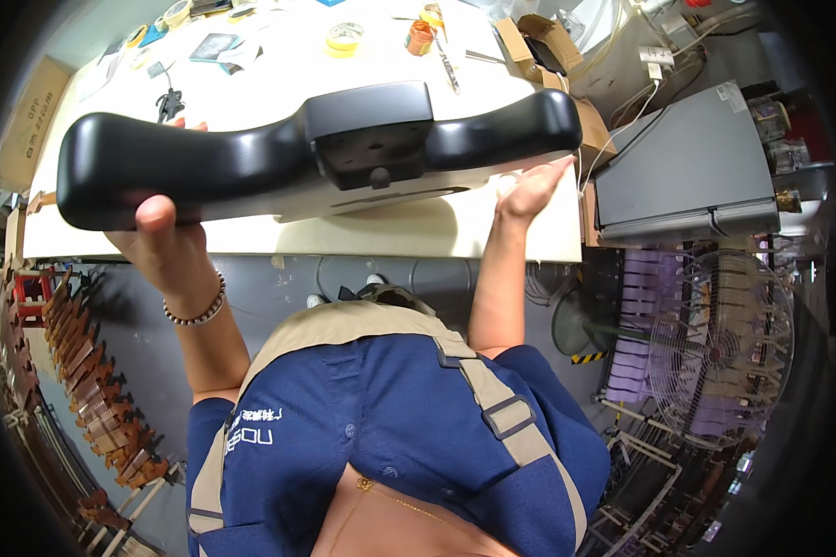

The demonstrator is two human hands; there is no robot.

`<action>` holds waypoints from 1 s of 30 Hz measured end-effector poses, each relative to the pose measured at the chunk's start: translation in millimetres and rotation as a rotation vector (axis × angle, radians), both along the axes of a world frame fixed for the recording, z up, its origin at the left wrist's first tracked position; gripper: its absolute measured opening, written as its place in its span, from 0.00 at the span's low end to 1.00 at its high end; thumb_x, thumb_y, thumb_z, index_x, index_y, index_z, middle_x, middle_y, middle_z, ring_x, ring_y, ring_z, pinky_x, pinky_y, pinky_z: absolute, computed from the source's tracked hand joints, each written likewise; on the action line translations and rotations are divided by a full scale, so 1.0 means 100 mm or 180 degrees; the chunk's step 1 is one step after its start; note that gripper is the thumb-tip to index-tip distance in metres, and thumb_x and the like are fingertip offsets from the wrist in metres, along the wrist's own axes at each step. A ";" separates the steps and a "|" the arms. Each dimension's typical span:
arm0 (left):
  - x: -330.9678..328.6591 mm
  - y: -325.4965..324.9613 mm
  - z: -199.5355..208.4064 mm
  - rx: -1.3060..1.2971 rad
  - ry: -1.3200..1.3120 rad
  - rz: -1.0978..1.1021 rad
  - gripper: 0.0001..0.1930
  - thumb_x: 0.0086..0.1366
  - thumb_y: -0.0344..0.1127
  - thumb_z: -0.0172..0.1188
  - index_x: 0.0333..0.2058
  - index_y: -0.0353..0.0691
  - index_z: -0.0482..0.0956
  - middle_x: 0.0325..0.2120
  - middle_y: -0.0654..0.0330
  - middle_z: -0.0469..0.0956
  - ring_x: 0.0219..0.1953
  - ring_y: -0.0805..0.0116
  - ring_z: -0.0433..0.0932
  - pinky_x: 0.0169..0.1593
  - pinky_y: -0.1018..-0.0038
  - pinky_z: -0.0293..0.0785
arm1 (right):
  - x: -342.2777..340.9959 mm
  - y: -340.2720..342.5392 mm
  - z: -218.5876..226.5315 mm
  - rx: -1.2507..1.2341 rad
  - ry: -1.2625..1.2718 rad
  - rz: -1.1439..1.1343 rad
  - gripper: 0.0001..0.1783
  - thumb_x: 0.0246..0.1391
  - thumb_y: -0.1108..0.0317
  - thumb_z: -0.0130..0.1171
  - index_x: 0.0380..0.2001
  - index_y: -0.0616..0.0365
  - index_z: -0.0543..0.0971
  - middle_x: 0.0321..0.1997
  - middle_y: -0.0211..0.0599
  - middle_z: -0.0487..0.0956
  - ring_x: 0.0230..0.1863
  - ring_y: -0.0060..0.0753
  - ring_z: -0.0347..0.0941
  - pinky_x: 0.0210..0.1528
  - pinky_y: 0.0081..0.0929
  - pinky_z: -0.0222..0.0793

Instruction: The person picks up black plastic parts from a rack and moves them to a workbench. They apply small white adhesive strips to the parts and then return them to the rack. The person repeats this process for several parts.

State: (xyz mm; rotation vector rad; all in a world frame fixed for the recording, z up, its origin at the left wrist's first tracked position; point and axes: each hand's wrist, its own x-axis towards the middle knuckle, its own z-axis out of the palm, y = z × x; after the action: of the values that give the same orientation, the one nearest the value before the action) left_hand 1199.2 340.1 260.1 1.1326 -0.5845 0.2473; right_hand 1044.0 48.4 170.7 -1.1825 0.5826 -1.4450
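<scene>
1 black curved body (251,162), held above near edge of cream desk (241,243). Left hand (163,243) grips its left end, thumb in front; right hand (532,190) under its right end, can't tell if gripping. 1 orange jar (419,38) toward far edge. Grey floor (279,278), 1 round fan (723,351) right.

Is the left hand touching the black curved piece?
Touching: the head view shows the left hand holding the black curved piece, thumb on its near edge, fingers at its far side.
</scene>
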 end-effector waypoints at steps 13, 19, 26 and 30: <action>-0.22 -0.44 0.26 -0.0172 -0.0271 -0.0434 0.37 0.38 0.41 0.75 0.45 0.29 0.70 0.32 0.62 0.76 0.33 0.75 0.73 0.40 0.81 0.70 | 0.24 1.49 1.25 -0.3513 0.1500 0.1089 0.54 0.52 0.29 0.23 0.58 0.77 0.55 0.60 0.63 0.60 0.63 0.52 0.56 0.65 0.49 0.14; -0.19 -0.41 0.29 0.0028 -0.0513 -0.0364 0.35 0.38 0.37 0.75 0.46 0.29 0.70 0.32 0.62 0.76 0.34 0.75 0.74 0.41 0.81 0.70 | 0.39 1.30 1.11 -0.4508 0.2723 -0.1162 0.49 0.51 0.28 0.15 0.48 0.56 0.74 0.51 0.38 0.72 0.61 0.41 0.60 0.59 0.58 -0.02; -0.10 -0.39 0.19 -0.0178 -0.0609 -0.0239 0.28 0.42 0.35 0.73 0.42 0.31 0.72 0.28 0.65 0.76 0.30 0.79 0.72 0.38 0.83 0.69 | 0.06 0.58 1.39 -0.3286 0.1593 -0.1319 0.43 0.60 0.40 0.15 0.54 0.64 0.69 0.57 0.47 0.68 0.63 0.43 0.56 0.66 0.51 0.16; -0.09 -0.32 0.14 0.0269 -0.0534 0.0092 0.34 0.47 0.61 0.65 0.36 0.31 0.71 0.31 0.59 0.75 0.34 0.71 0.74 0.40 0.76 0.72 | 0.24 0.85 0.92 -0.3124 0.2401 -0.0364 0.49 0.56 0.35 0.16 0.53 0.74 0.64 0.51 0.50 0.71 0.60 0.45 0.61 0.65 0.54 0.11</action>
State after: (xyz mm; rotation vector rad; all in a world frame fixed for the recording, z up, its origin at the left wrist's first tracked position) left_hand 1190.4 308.0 274.0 1.2099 -0.7330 0.3475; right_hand 1067.6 133.0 262.2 -2.5598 0.4232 -1.3701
